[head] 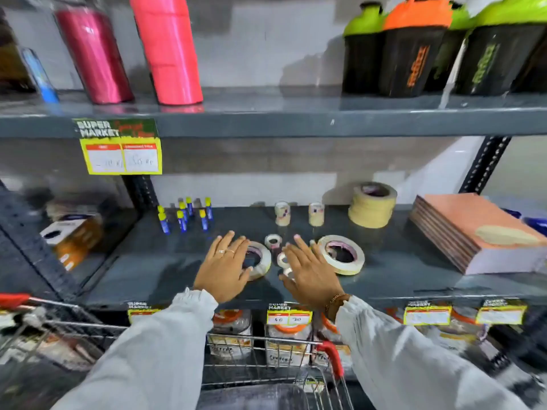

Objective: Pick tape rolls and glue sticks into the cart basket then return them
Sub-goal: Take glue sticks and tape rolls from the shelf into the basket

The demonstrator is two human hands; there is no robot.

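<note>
— Look down here first. See the shiny wire cart basket with the red handle [296, 350]? It sits right below the arms, and I can't see any tape or glue in it.

— What are the hands doing?

— Both are flat and spread wide, holding nothing. The left hand [223, 266] lies over the edge of a big flat cream tape roll [260, 258]. The right hand [310, 272] hovers over some little white tape rolls [273, 241], and another wide cream tape roll [342, 254] lies just beside it.

— How should they pick one up?

— I think pinch the rim with the thumb on one side and fingers on the other, then lift straight up. The little ones could roll away, so go slowly.

— And the glue?

— The small blue glue sticks with yellow caps [185, 216] stand farther back on the left of the dark grey metal shelf [148, 270]. A tall stack of tan tape rolls [372, 205] is behind, on the right. Pink tall cups [94, 54] and black bottles with green and orange lids [414, 48] stand on the shelf above.
</note>
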